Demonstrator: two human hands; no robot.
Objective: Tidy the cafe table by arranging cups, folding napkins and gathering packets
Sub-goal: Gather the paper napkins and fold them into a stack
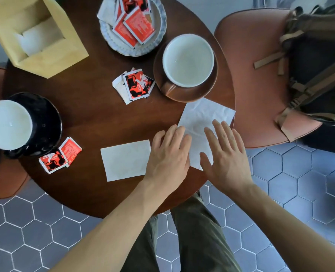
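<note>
Both hands lie flat, palms down, fingers spread, on an unfolded white napkin (202,116) at the near right edge of the round dark wooden table (88,107); neither hand grips anything. The left hand (168,154) presses the napkin's left portion, the right hand (225,154) its near right portion, and one corner of the napkin reaches the table rim. Just left of the left hand lies a folded napkin (125,160), a neat rectangle, flat on the table. A brown cup (188,59), empty with a white interior, stands on a brown saucer (184,95) beyond the unfolded napkin, the saucer's edge touching or overlapping it. A second cup (7,124) sits on a black saucer (47,118) at the far left. Red packets are in three groups: a loose pile (135,85) mid-table beside the brown saucer, a pair (59,155) just beside the black saucer, and several gathered on a scalloped white plate (158,26) at the far side. A yellow napkin holder (51,55) stands at the upper left. A backpack (317,61) rests on the chair (255,75) to the right.
</note>
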